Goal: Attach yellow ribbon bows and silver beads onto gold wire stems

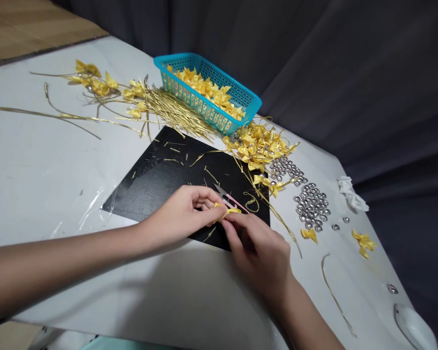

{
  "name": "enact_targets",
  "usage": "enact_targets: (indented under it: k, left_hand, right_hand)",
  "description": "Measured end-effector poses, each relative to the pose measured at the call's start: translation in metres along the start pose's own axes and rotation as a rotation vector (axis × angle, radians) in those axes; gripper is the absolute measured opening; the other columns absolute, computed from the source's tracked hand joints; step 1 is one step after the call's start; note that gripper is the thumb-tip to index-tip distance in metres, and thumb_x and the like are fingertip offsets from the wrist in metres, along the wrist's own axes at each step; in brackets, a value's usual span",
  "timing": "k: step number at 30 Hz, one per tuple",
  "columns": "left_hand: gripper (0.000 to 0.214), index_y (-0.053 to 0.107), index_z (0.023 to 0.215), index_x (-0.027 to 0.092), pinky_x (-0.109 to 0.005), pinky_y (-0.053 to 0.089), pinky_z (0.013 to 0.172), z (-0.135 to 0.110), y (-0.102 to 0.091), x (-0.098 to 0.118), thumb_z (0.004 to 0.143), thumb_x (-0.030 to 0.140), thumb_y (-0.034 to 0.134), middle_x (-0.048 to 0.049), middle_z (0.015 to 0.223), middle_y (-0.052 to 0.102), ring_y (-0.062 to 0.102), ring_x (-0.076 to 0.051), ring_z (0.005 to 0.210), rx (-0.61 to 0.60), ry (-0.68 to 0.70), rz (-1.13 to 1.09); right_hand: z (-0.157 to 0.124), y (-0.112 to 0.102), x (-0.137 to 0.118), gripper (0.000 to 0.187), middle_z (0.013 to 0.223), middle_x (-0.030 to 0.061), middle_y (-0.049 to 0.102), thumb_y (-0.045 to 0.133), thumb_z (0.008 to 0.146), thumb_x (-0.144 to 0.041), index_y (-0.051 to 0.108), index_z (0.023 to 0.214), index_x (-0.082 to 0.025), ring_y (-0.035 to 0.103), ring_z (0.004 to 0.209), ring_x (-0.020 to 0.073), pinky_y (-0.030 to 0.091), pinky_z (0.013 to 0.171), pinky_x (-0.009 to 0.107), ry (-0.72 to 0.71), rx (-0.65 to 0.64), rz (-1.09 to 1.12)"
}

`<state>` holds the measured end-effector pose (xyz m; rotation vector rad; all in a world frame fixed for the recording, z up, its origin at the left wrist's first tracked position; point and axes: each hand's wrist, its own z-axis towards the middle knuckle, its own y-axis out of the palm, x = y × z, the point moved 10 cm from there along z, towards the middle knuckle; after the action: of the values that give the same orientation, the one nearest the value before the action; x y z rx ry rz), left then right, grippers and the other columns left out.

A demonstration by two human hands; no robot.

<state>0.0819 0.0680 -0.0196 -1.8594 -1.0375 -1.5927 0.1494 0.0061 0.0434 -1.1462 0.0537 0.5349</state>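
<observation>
My left hand point(184, 211) and my right hand point(257, 248) meet over the near edge of a black mat point(160, 170). Both pinch a small yellow ribbon bow point(230, 211) between fingertips, the left from the left side, the right from below. Pink-handled snips point(228, 197) lie on the mat just behind the bow. A thin gold wire runs from the bow area toward the right across the mat.
A teal basket point(208, 104) of yellow bows stands behind the mat. A pile of gold wires point(171, 109) and finished bow stems point(95, 85) lie to its left. Loose bows point(257, 143) and silver beads point(311, 206) lie right. Table edge falls off at right.
</observation>
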Motion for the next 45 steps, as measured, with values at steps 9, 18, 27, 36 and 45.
enact_targets:
  k: [9,18,27,36,45]
  left_hand:
    - [0.008,0.062,0.073,0.012,-0.019,0.038,0.057,0.001,0.002,-0.003,0.075,0.02,0.061,0.0041,0.06,0.058,0.051,-0.007,0.058,-0.04,-0.015,-0.063]
    - [0.008,0.062,0.074,0.011,-0.016,0.037,0.054,-0.002,0.002,-0.004,0.076,0.018,0.061,0.0052,0.058,0.057,0.05,-0.005,0.056,-0.03,-0.071,-0.112]
    - [0.013,0.063,0.071,0.011,-0.017,0.037,0.054,0.0,0.001,-0.002,0.077,0.022,0.062,0.0047,0.058,0.057,0.049,-0.006,0.056,-0.019,-0.02,-0.079]
    - [0.014,0.061,0.073,0.012,-0.017,0.034,0.053,0.0,0.008,-0.002,0.079,0.023,0.059,0.0046,0.062,0.054,0.045,-0.006,0.058,-0.053,0.046,0.065]
    - [0.02,0.063,0.077,0.012,-0.019,0.033,0.052,-0.003,0.014,-0.01,0.08,0.031,0.058,0.0018,0.067,0.053,0.045,-0.009,0.061,-0.102,0.003,0.091]
  right_hand:
    - [-0.003,-0.009,-0.005,0.017,0.077,0.0003,0.071,0.05,0.09,-0.019,0.065,0.097,-0.017,0.065,0.063,0.0091,0.044,0.058,0.018,-0.052,0.067,-0.102]
    - [-0.001,-0.008,-0.006,0.021,0.074,-0.0013,0.07,0.047,0.09,-0.02,0.068,0.093,-0.018,0.064,0.058,0.0083,0.042,0.055,0.018,-0.031,0.043,-0.124]
    - [-0.002,-0.002,-0.004,0.02,0.072,-0.0001,0.069,0.047,0.09,-0.02,0.067,0.094,-0.019,0.063,0.059,0.0095,0.04,0.053,0.019,-0.029,-0.001,-0.128]
    - [-0.005,0.002,0.05,0.01,0.069,-0.0009,0.053,0.059,0.08,-0.027,0.062,0.08,-0.017,0.039,0.045,0.0046,0.032,0.04,0.018,0.537,0.083,0.56]
    - [-0.014,0.042,0.056,0.024,0.071,-0.0029,0.051,0.065,0.075,-0.04,0.058,0.078,-0.017,0.036,0.046,0.0032,0.029,0.038,0.015,0.751,-0.179,1.018]
